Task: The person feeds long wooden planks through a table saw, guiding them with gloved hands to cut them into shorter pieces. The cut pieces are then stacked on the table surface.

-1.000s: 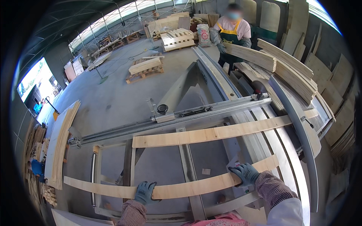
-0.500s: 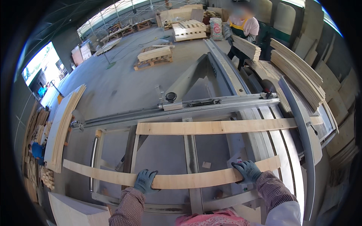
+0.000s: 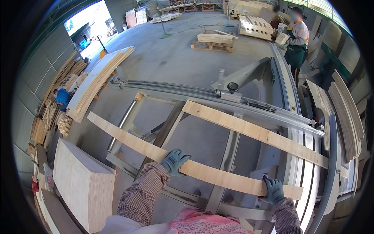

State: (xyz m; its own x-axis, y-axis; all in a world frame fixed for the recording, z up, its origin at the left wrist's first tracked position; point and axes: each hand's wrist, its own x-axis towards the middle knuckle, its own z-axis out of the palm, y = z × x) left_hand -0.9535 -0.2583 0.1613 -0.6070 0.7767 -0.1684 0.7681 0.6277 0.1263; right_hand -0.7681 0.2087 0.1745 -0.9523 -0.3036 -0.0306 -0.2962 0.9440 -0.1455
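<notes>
A worker in blue gloves holds a long, curved plywood strip (image 3: 202, 169) across the steel frame (image 3: 171, 124) of a workshop saw desk. The left hand (image 3: 175, 161) lies on the strip near its middle, fingers curled over the far edge; the right hand (image 3: 274, 190) grips the strip close to its right end, fingers wrapped over it. A second, straighter board (image 3: 257, 132) rests on the frame just beyond, against the guide rail (image 3: 218, 97). A stack of plywood sheets (image 3: 83, 183) stands at lower left. Another person (image 3: 297, 41) works by pallets (image 3: 214, 39) in the background.
</notes>
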